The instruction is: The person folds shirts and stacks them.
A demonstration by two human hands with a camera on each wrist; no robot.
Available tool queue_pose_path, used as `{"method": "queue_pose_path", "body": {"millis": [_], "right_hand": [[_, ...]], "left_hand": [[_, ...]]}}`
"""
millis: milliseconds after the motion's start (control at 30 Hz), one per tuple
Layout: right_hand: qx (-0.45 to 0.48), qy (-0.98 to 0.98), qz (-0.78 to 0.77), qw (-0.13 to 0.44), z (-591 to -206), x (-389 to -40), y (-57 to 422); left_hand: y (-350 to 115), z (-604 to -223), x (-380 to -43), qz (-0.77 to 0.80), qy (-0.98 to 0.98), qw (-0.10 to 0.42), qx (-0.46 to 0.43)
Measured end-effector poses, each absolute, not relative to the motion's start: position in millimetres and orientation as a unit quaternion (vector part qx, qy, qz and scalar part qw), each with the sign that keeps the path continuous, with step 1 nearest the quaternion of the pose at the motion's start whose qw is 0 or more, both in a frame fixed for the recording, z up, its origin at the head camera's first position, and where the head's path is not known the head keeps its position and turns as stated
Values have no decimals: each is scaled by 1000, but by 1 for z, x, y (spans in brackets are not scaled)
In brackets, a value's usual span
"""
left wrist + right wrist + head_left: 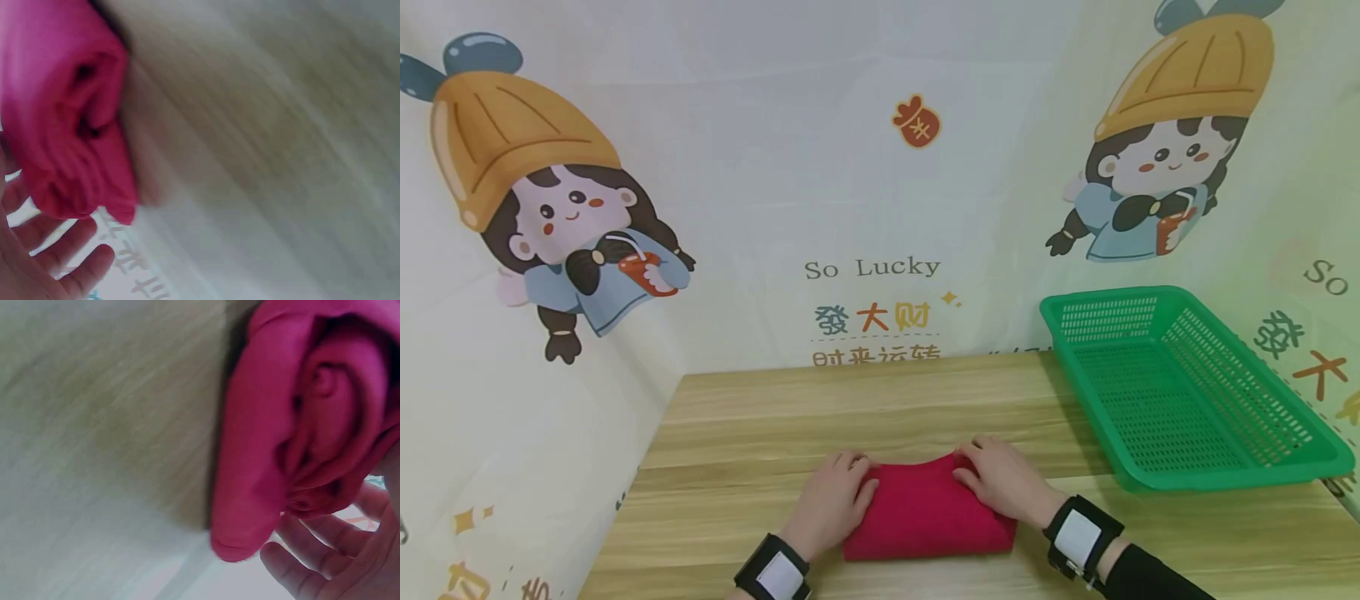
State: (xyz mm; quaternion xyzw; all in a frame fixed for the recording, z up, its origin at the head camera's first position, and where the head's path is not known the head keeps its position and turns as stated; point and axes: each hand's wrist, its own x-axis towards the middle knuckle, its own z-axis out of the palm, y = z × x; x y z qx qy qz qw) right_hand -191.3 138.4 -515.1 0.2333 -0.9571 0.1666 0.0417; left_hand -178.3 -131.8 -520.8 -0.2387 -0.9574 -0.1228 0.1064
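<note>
A magenta-red cloth [934, 515], folded into a thick oblong bundle, lies on the wooden table. My left hand [831, 500] holds its far left corner, thumb on the near side and fingers over the far edge. At the far right corner my right hand [1003, 482] grips it the same way. In the left wrist view the end of the cloth [62, 119] shows several stacked folds, with bent fingers [69, 240] beside it. The right wrist view shows rolled layers at the other end of the cloth [262, 437], fingers [312, 550] curving behind it. What kind of cloth it is cannot be told.
A green perforated plastic basket [1172, 417] stands at the right of the table. Behind the wooden table [760, 417] hangs a pale printed curtain [760, 167] with cartoon figures and lettering. Each wrist wears a black strap [1082, 537].
</note>
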Motion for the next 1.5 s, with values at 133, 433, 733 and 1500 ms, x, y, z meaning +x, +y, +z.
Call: {"method": "queue_pose_path", "body": {"millis": [133, 433, 733, 1500], "right_hand": [[277, -948, 147, 55, -506, -175, 140], [342, -924, 118, -126, -511, -147, 137], [316, -930, 125, -139, -520, -159, 123], [301, -948, 48, -90, -514, -162, 109]], "left_hand": [[-129, -509, -163, -90, -947, 54, -302], [-129, -510, -145, -47, -930, -88, -354], [-131, -526, -163, -45, -938, -76, -336], [-120, -524, -172, -35, -936, 5, -350]]}}
